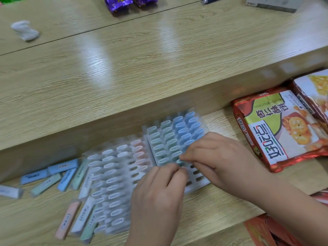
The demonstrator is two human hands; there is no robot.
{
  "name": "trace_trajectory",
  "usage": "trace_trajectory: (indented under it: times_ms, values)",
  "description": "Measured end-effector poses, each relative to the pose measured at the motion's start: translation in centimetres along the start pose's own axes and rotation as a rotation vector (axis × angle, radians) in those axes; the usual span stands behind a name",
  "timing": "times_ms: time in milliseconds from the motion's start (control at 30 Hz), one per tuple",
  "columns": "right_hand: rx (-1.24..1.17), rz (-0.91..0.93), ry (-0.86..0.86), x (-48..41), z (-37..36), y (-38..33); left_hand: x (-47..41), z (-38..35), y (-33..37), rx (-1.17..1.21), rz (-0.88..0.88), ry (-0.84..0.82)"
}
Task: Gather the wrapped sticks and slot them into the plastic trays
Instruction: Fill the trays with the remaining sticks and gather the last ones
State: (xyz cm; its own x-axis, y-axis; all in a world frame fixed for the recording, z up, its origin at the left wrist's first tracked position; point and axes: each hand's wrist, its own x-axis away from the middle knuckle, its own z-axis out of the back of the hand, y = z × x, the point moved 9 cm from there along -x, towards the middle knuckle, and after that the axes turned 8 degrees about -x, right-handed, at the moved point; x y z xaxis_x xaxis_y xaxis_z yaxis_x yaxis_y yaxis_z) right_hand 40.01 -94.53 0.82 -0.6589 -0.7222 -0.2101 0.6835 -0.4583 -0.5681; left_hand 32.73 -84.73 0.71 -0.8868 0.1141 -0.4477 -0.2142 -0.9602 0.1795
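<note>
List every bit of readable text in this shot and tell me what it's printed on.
"好吃点" (seemingly; it lies upside down to the camera): large dark characters on the white band of the red snack packet.
Characters on that packet's green panel: too tilted and blurred to read with confidence.
Labels on the wrapped sticks: blurred, unreadable.
Print on the second packet and the purple packets: unreadable.

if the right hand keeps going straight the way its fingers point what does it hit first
Probably the pale green wrapped sticks standing next in the near row of the clear plastic tray; the right hand points leftward along it, though depth is unclear.
</note>
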Motion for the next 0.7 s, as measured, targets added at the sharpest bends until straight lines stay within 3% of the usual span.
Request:
trace_trajectory:
  times_ms: [100, 200, 367, 500, 600, 700]
  values:
    - [0.073, 0.023, -0.024, 0.5, -0.4, -0.2, -0.6, 0.0, -0.2, -0.018, 0.029, -0.106]
    - [0.174, 0.041, 0.06, 0.6, -0.1, -0.9, -0.6, 0.8, -0.6, 0.012, 0.055, -0.141]
    - [0.065, 0.028, 0.225, -1.9, -1.6, -5.8, 1.9, 5.6, -5.7, 0.072, 0.218, 0.066]
    - [-0.093, 0.129, 0.093, -6.7, -6.6, -12.0, 7.8, 9.8, -14.5, 0.081, 0.545, 0.197]
    - [-0.102, 0.18, -0.067, -10.5, -11.1, -15.9, 12.9, 10.8, -21.1, 0.045, 0.822, 0.13]
    - [0.016, 0.18, -0.215, -14.1, -15.0, -17.8, 16.4, 10.3, -25.9, -0.028, 0.961, -0.029]
